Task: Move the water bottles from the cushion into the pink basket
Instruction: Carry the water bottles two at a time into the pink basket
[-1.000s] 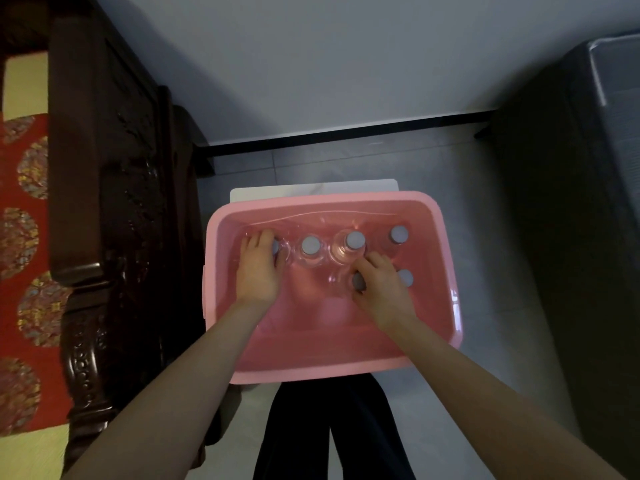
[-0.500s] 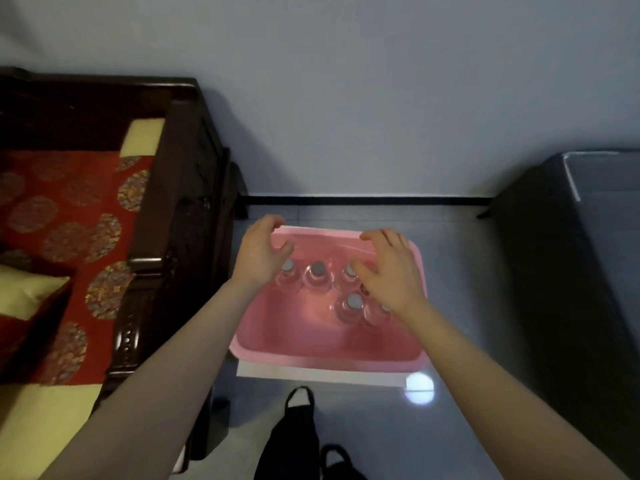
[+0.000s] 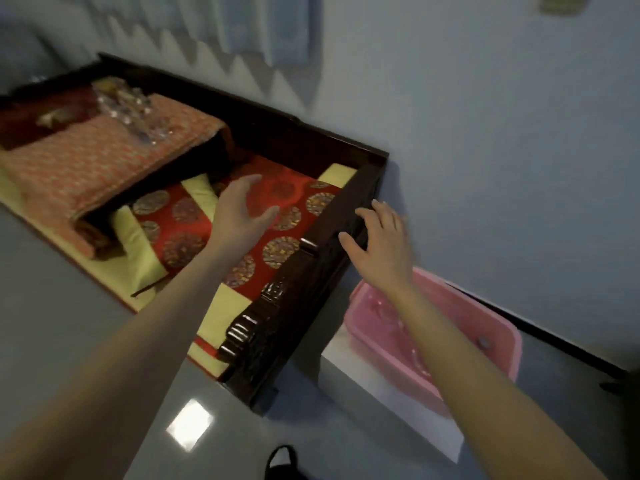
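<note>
Water bottles [image 3: 133, 114], clear and blurred, sit in a cluster at the far left on an orange patterned cushion [image 3: 104, 168], which lies on a dark wooden bench. Nearer the middle, the left hand [image 3: 239, 216] hovers over the bench's red seat pad [image 3: 194, 220], fingers spread and loosely bent, holding nothing. A carved dark armrest [image 3: 311, 271] closes off the bench's right end. The right hand [image 3: 381, 247] hangs just past that armrest, palm down, fingers splayed, also holding nothing. The two hands are apart, with the armrest between them. Below the right forearm, at the lower right, the pink basket [image 3: 515, 355] stands on a white platform [image 3: 391, 403] on the grey floor, close to the wall. Inside it one grey bottle cap [image 3: 482, 342] shows; the rest of its contents are too blurred to make out.
</note>
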Demonstrator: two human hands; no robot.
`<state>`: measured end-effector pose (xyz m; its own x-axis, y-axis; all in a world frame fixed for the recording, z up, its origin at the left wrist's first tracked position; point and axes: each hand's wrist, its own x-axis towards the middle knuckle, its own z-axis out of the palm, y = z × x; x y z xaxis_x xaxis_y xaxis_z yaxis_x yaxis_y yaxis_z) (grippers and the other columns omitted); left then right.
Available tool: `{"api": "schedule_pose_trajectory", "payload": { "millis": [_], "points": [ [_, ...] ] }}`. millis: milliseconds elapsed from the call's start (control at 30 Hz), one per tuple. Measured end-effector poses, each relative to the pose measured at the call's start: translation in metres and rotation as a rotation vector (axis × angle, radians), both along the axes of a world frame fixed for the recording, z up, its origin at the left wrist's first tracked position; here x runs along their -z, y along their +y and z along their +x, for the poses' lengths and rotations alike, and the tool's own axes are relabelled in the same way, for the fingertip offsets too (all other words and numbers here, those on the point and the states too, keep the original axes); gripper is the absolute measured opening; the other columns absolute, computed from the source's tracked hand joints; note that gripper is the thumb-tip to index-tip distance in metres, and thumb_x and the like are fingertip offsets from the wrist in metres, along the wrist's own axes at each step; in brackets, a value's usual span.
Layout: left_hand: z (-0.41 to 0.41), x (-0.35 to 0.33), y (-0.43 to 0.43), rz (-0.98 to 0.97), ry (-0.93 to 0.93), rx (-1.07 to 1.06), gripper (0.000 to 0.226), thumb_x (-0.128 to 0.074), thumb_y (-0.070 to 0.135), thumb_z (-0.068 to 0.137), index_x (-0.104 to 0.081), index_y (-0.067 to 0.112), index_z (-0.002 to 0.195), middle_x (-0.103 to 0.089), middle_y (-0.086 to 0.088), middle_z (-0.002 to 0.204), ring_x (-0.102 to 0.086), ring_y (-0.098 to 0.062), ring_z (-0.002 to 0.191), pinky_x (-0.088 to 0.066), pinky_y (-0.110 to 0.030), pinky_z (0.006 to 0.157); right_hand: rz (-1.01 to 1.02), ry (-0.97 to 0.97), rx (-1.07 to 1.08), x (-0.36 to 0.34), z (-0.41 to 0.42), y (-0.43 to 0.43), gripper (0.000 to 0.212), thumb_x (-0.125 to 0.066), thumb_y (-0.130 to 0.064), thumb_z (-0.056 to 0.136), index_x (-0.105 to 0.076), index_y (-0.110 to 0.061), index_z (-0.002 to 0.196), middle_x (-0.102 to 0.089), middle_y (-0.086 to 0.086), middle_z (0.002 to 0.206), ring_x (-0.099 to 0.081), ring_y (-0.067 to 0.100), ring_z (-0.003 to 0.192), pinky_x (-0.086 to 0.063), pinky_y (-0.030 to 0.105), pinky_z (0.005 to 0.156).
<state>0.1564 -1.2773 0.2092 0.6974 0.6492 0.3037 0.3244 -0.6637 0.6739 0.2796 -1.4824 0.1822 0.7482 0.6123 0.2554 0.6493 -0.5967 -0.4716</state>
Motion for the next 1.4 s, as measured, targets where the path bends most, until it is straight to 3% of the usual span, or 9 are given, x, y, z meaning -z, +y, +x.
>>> {"api": "schedule_pose_trajectory", "payload": {
  "millis": [167,267,367,500,667,800,967,1133,1400],
  "points": [
    [-0.114,-0.012,0.06,-0.086,-0.019,-0.222,0.055,-0.07,0.034,0.084,-0.049,0.021,0.133,-0.054,0.001,0.134,-0.051,-0.016,0.12,-0.041,-0.031,0.094,0.103,0.116,-0.206,-0.023,-0.043,0.074,0.052,-0.054,-0.049,0.089,-0.047,-0.027,0.136,-0.033,0.002,0.154,-0.021,0.019,0.144,-0.024,0.041,0.115],
    [-0.193,-0.014,0.106,-0.331,-0.127,-0.35,0.051,-0.074,0.035,0.081,-0.053,0.026,0.127,-0.056,0.006,0.128,-0.055,-0.014,0.113,-0.046,-0.034,0.089,0.165,0.239,-0.292,-0.026,-0.076,0.123,0.049,-0.06,-0.047,0.086,-0.049,-0.031,0.131,-0.042,-0.005,0.143,-0.037,0.016,0.134,-0.032,0.03,0.096],
    [-0.256,-0.017,0.151,-0.512,-0.26,-0.438,0.045,-0.076,0.027,0.079,-0.057,0.021,0.119,-0.062,-0.003,0.121,-0.06,-0.018,0.109,-0.048,-0.03,0.083,0.213,0.364,-0.318,-0.028,-0.108,0.179,0.045,-0.063,-0.045,0.083,-0.052,-0.035,0.126,-0.048,-0.008,0.134,-0.044,0.015,0.124,-0.038,0.033,0.091],
    [-0.321,-0.015,0.213,-0.559,-0.324,-0.48,0.037,-0.073,0.019,0.082,-0.058,0.015,0.115,-0.066,-0.009,0.115,-0.063,-0.006,0.086,-0.046,-0.012,0.062,0.252,0.509,-0.32,-0.028,-0.166,0.267,0.041,-0.063,-0.044,0.084,-0.053,-0.037,0.123,-0.049,-0.008,0.131,-0.046,0.017,0.124,-0.043,0.04,0.099],
    [-0.375,-0.007,0.274,-0.586,-0.317,-0.519,0.041,-0.068,0.017,0.086,-0.056,0.011,0.124,-0.064,-0.007,0.117,-0.059,-0.008,0.092,-0.041,-0.015,0.064,0.291,0.611,-0.359,-0.024,-0.232,0.366,0.031,-0.067,-0.037,0.082,-0.056,-0.039,0.111,-0.053,-0.019,0.11,-0.05,0.013,0.115,-0.044,0.032,0.09],
    [-0.409,-0.002,0.326,-0.614,-0.324,-0.541,0.038,-0.069,0.02,0.085,-0.058,0.015,0.121,-0.065,-0.004,0.115,-0.061,-0.007,0.092,-0.041,-0.014,0.063,0.299,0.72,-0.404,-0.018,-0.273,0.436,0.031,-0.069,-0.032,0.081,-0.059,-0.033,0.11,-0.058,-0.008,0.114,-0.056,0.015,0.111,-0.048,0.034,0.091],
    [-0.432,0.0,0.394,-0.605,-0.364,-0.559,0.028,-0.069,0.02,0.085,-0.06,0.02,0.112,-0.067,-0.001,0.109,-0.061,-0.001,0.087,-0.043,-0.004,0.055,0.297,0.804,-0.419,-0.011,-0.288,0.513,0.028,-0.07,-0.028,0.082,-0.059,-0.034,0.108,-0.061,-0.003,0.113,-0.059,0.013,0.104,-0.043,0.023,0.072],
    [-0.438,0.006,0.49,-0.589,-0.361,-0.592,0.029,-0.068,0.019,0.086,-0.06,0.018,0.113,-0.066,-0.001,0.108,-0.061,-0.002,0.087,-0.043,-0.01,0.059,0.289,0.818,-0.434,0.001,-0.289,0.612,0.029,-0.069,-0.028,0.085,-0.057,-0.034,0.111,-0.058,-0.001,0.119,-0.059,0.024,0.113,-0.05,0.041,0.089],
    [-0.409,0.005,0.667,-0.596,-0.369,-0.547,0.03,-0.069,0.016,0.086,-0.062,0.012,0.115,-0.068,-0.006,0.108,-0.063,-0.008,0.088,-0.045,-0.005,0.055,0.279,0.817,-0.396,0.005,-0.274,0.787,0.031,-0.068,-0.026,0.086,-0.058,-0.028,0.115,-0.054,0.001,0.125,-0.053,0.021,0.117,-0.043,0.033,0.081]
  ]
}}
